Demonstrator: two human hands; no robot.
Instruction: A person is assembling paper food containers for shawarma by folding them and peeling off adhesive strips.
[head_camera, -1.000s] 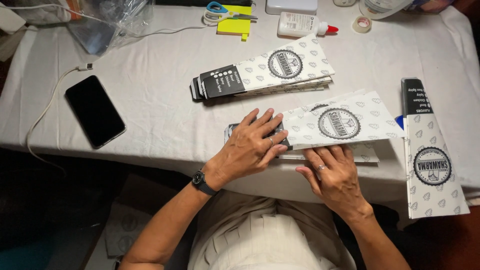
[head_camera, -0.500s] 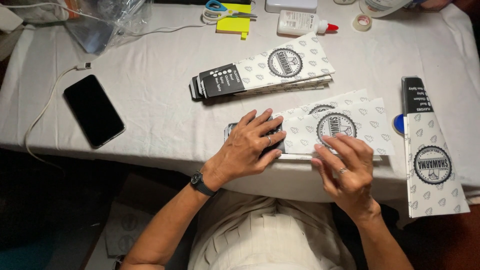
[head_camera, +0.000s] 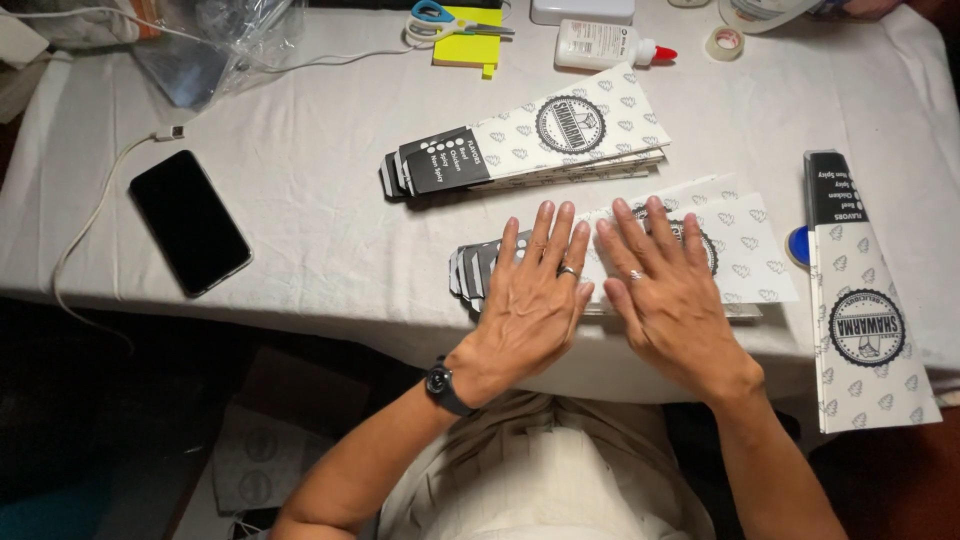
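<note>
Hands cover the sleeve stack (head_camera: 745, 255) — perhaps several.

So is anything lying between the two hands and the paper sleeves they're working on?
Nothing visible. The left hand and right hand both lie flat, palms down, directly on the stack of printed paper sleeves at the table's near edge.

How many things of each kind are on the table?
Sleeve piles: 3 (under both hands, behind them, at the right)
Phone: 1
Scissors: 1
Glue bottle: 1
Tape roll: 1
Yellow note pad: 1
Total: 8

The left hand and right hand lie flat on the near pile.
</note>
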